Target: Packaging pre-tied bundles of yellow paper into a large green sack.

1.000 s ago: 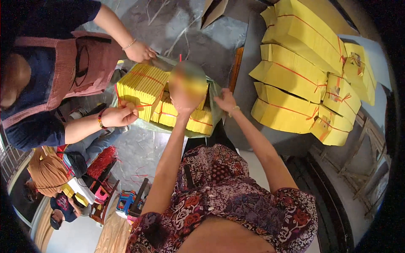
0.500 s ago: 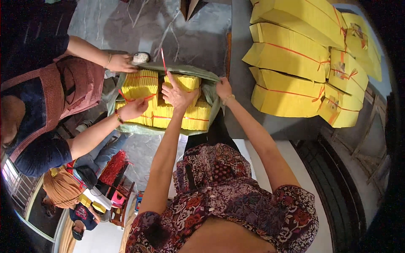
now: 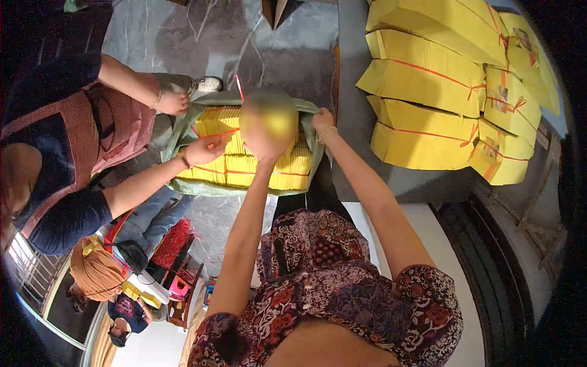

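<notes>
A green woven sack (image 3: 313, 153) lies spread, with tied bundles of folded yellow paper (image 3: 269, 178) packed inside. My right hand (image 3: 324, 120) is closed on the sack's right rim. Over the bundle at the sack's upper right is my left hand (image 3: 263, 144); a round blurred patch hides its fingers, so I cannot tell whether it holds anything. A co-worker's nearer hand (image 3: 208, 148) reaches over the left bundles with a red tie (image 3: 227, 133) at its fingertips. The co-worker's other hand (image 3: 173, 103) is by the sack's left rim.
Larger yellow paper bundles (image 3: 425, 137), tied with red string, are stacked on a grey surface (image 3: 361, 177) to the right. The co-worker sits close on the left. Farther back at lower left are other people and a heap of red strands (image 3: 172, 241).
The co-worker's nearer hand has moved right and slightly up with the red tie. Their other hand has shifted slightly down. My left hand has moved slightly right; my right hand keeps its hold.
</notes>
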`<state>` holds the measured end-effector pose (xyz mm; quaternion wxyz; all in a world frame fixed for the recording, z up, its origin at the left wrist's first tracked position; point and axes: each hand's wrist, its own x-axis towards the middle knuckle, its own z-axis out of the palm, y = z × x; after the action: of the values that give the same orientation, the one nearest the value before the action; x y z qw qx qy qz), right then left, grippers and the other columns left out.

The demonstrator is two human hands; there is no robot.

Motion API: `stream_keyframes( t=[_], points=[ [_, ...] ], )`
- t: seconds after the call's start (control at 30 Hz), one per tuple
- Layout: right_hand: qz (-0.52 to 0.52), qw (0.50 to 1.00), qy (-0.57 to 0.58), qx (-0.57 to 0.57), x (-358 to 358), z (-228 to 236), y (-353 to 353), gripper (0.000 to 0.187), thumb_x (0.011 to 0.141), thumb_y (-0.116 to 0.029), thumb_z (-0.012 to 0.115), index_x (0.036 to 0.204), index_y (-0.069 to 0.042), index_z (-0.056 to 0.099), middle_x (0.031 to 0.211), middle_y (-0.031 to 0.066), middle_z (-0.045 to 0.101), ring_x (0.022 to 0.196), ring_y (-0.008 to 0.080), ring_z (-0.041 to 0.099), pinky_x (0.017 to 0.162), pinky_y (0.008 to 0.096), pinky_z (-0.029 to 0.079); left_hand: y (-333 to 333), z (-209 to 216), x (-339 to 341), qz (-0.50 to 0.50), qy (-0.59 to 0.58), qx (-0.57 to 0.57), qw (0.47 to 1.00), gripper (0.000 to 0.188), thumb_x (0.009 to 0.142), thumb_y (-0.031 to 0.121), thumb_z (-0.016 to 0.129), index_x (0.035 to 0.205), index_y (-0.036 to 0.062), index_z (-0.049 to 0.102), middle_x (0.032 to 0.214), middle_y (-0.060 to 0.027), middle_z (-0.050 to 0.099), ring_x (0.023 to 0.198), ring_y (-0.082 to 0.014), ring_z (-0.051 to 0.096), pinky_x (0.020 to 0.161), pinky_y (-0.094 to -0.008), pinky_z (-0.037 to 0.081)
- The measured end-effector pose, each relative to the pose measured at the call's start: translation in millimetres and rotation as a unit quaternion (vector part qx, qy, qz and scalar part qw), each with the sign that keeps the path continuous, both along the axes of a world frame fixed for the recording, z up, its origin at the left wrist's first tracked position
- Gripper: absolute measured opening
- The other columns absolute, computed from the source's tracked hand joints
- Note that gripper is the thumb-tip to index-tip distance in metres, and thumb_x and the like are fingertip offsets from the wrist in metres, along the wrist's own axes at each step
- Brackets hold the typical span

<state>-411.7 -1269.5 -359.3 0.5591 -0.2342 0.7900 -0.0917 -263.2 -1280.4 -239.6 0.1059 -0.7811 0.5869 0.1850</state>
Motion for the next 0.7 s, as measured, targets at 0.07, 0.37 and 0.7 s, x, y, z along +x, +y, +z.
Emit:
stream_keyframes(
  t=[0.07,0.37,0.7],
  points=[
    [-0.035,0.999,-0.008,-0.024,-9.2,-30.8,2.3,0.062,0.080,-0.027,0.058,0.129,0.003,0.033,0.102,0.0209,0.057,0.083,0.0271,0.059,0.074,0.0408,0.048,-3.1,-3.7,-9.0,-0.006,0.013,0.012,1.000,0.130,0.047,0.049,0.078,0.141,0.0179,-0.007,0.109,-0.0245,0.034,0.097,-0.0392,0.038,0.082,-0.0469,0.033],
    [0.097,0.983,0.151,-0.047,7.0,15.0,-18.7,0.033,0.071,-0.009,0.058,0.103,-0.007,0.055,0.094,0.0186,0.060,0.087,0.0364,0.058,0.074,0.0431,0.046,-1.6,0.5,9.1,0.008,0.013,0.028,0.999,0.128,0.049,0.047,0.079,0.141,0.0177,-0.005,0.110,-0.0251,0.032,0.098,-0.0387,0.037,0.083,-0.0474,0.032],
    [0.023,0.959,0.091,-0.266,1.6,32.0,-16.5,0.035,0.069,-0.003,0.059,0.103,-0.006,0.052,0.093,0.0183,0.060,0.086,0.0387,0.057,0.073,0.0443,0.046,-3.1,8.9,2.6,-0.048,0.012,0.019,0.999,0.122,0.048,0.045,0.078,0.140,0.0171,0.003,0.108,-0.0212,0.032,0.097,-0.0382,0.037,0.084,-0.0451,0.033]
  ],
)
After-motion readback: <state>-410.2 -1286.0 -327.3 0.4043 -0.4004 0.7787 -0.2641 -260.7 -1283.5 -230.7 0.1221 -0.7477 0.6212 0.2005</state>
